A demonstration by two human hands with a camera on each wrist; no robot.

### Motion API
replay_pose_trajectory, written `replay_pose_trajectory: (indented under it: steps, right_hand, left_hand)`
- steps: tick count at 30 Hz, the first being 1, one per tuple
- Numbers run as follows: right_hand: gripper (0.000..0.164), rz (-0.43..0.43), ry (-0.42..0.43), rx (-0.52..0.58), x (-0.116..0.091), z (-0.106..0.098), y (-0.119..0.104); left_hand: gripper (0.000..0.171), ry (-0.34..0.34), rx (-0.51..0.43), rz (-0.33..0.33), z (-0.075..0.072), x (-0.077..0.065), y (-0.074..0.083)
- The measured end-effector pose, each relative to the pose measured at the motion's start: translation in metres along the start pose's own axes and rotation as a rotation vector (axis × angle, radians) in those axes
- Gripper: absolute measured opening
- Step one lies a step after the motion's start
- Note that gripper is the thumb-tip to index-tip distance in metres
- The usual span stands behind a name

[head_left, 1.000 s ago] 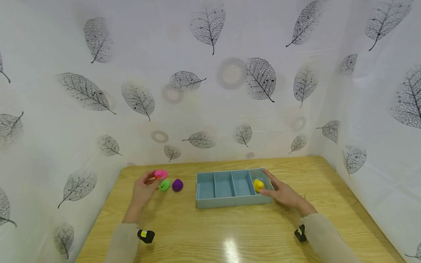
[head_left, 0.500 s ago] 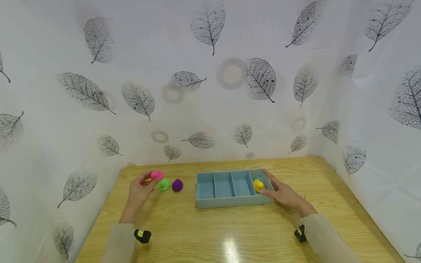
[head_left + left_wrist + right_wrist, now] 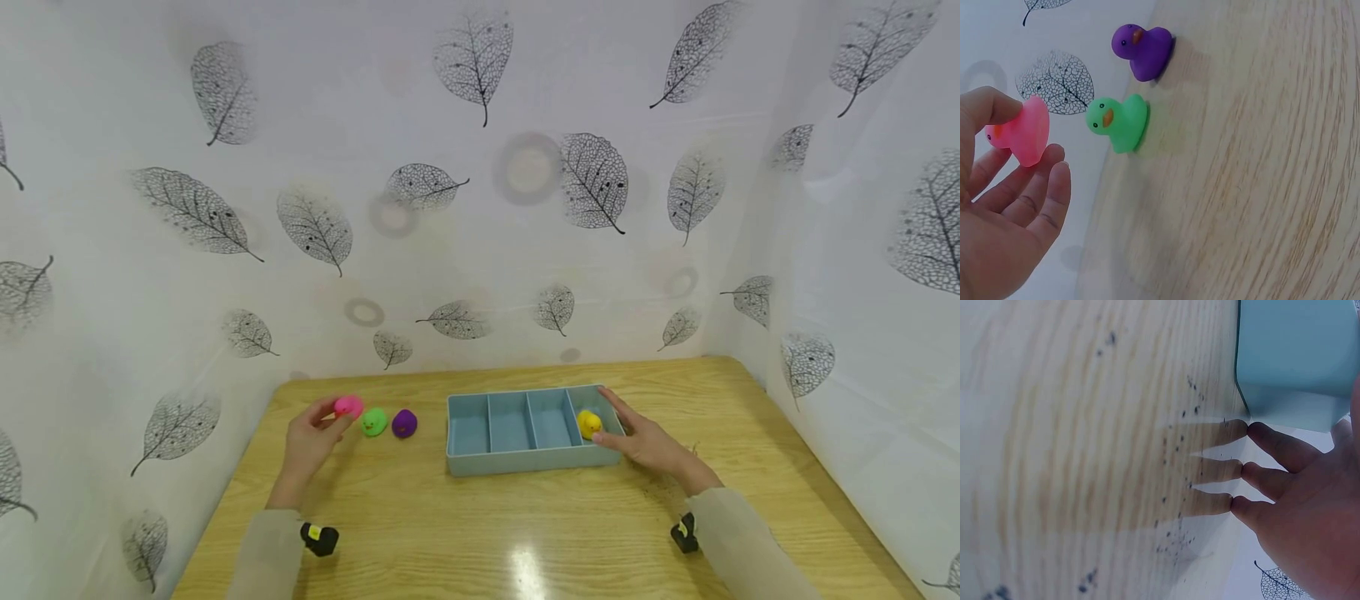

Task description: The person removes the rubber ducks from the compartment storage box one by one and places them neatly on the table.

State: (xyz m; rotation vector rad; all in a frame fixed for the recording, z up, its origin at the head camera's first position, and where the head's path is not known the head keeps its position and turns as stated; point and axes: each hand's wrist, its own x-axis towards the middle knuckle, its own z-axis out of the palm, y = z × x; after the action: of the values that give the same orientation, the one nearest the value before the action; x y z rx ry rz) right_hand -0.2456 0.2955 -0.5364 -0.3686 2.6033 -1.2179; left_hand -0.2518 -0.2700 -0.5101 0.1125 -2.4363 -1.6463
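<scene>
My left hand (image 3: 306,442) pinches a pink rubber duck (image 3: 1030,130) between thumb and fingers, raised off the wooden table. Just right of it in the head view, a green rubber duck (image 3: 374,422) stands on the table, and beyond that a purple one (image 3: 405,423). At the right end of a blue-grey divided tray (image 3: 510,464), my right hand (image 3: 651,442) holds the tray with thumb at the near rim and a finger at the far corner. Its other fingers (image 3: 1272,481) touch the tabletop. A yellow rubber duck (image 3: 589,425) sits in the rightmost compartment; the other compartments hold nothing.
The wooden table (image 3: 420,533) reaches back to a white leaf-print sheet (image 3: 450,250), which also hangs along both sides. Small dark specks (image 3: 1179,437) mark the tabletop beside the right hand.
My left hand has moved left and slightly nearer with the pink duck, away from above the green duck. The right hand, tray and other ducks have stayed in place.
</scene>
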Motion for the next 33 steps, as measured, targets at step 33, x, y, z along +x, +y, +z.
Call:
replay_pose_trajectory:
  steps: [33]
  right_hand:
    - [0.090,0.002,0.002,0.012,0.000,0.000,0.001]
  left_hand:
    - [0.051,-0.001,0.086,-0.152,0.003,0.004,-0.032]
